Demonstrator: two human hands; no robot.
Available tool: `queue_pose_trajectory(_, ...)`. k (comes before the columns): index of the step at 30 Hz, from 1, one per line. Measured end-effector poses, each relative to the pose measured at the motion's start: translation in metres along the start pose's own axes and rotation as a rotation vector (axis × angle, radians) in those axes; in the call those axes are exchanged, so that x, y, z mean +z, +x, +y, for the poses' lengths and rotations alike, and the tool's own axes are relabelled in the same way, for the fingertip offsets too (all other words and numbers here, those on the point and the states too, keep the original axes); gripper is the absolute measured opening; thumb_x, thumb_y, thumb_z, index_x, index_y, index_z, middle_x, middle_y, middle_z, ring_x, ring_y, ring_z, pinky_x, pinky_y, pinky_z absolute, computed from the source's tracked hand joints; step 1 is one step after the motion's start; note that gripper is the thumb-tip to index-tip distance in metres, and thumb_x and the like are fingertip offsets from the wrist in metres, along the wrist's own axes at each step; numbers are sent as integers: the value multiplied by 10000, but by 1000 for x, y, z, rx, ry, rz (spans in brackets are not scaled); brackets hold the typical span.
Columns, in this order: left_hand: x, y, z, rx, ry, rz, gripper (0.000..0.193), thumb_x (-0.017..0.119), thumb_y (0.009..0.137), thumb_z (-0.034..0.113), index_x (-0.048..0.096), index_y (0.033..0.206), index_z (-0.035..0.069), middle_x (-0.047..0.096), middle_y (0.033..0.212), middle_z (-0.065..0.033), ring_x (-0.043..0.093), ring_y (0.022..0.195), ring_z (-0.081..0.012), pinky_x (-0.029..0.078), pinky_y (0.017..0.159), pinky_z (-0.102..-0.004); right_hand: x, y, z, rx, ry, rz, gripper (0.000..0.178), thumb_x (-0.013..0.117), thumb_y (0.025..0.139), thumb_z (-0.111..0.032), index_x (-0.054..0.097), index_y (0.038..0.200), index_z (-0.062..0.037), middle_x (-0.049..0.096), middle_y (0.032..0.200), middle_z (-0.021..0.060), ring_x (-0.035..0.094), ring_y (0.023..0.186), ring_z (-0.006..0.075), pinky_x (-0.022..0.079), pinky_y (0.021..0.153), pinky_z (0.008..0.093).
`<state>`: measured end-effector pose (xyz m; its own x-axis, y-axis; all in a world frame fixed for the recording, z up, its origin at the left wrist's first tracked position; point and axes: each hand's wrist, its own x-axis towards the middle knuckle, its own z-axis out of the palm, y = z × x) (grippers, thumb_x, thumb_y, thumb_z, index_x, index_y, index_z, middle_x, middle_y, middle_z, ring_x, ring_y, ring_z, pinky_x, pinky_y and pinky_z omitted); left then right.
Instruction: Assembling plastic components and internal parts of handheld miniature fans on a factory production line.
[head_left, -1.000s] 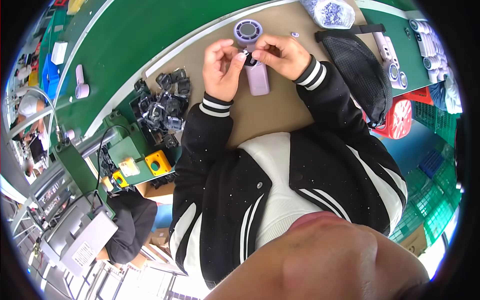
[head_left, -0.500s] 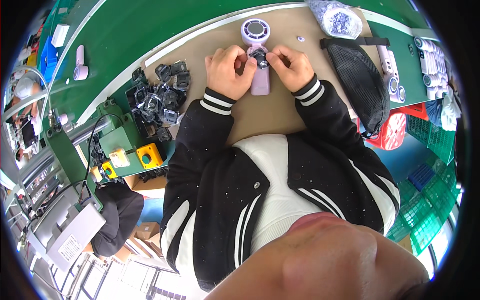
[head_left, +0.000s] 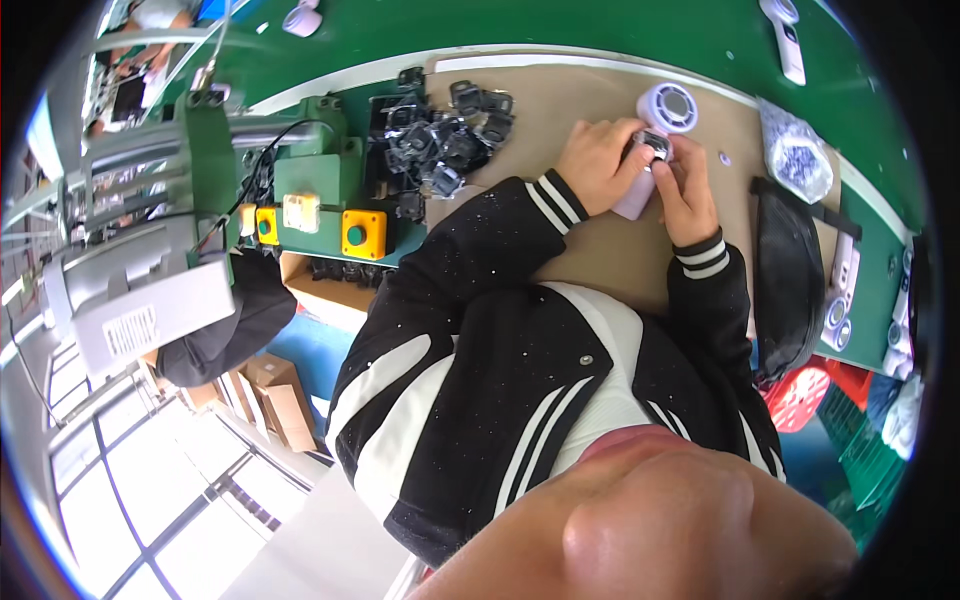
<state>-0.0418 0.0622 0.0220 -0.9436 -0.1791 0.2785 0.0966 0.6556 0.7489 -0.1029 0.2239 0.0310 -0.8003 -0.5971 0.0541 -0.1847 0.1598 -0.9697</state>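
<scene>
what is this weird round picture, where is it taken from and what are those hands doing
There is no robot here: these are a person's own bare hands. The picture comes from a wide fisheye camera on their head, looking down, so straight edges bend near the rim. The left hand and right hand meet over a purple fan on a brown mat, their fingers around a small dark part. Whether it is fastened is hidden. To the left lies a pile of black parts, near a yellow button box; to the right are a clear plastic bag and a black bag.
</scene>
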Motion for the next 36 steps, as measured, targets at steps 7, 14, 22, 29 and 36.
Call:
queue_pose_trajectory(7,-12,-4,6,-14,-322,23,339,552,940,207,489,1216,19,628,1044,-199,635,912,-362,504,801,-416,10,1,3,-199,234,-21,381,549,950,-38,394,1296,-5,542,1191,120,549,1067,186,445,917,314)
queue_pose_trajectory(14,-16,-4,11,112,-394,50,393,583,918,180,477,1260,19,584,1079,-183,607,946,-337,488,823,-391,4,0,11,-115,380,-15,380,525,955,-19,433,1322,18,555,1212,106,539,1103,170,415,964,304)
queue_pose_trajectory(22,-18,-4,27,100,-341,40,402,585,901,174,507,1261,12,574,981,-163,586,860,-343,487,771,-392,-4,-1,1,-191,297,-6,356,563,951,-61,466,1282,29,568,1191,109,548,1088,173,415,956,303)
queue_pose_trajectory(29,-19,-1,25,312,-278,213,365,606,894,171,522,1207,5,559,1031,-148,570,911,-298,466,806,-377,-5,4,10,-243,367,-18,361,542,960,-92,476,1283,54,558,1219,124,520,1139,194,385,993,331)
queue_pose_trajectory(36,-19,-11,33,174,-461,170,305,664,839,163,534,1079,25,538,975,-121,539,887,-279,447,788,-364,0,-5,10,-314,344,10,286,533,961,-88,540,1208,56,597,1148,110,560,1053,182,421,949,315)
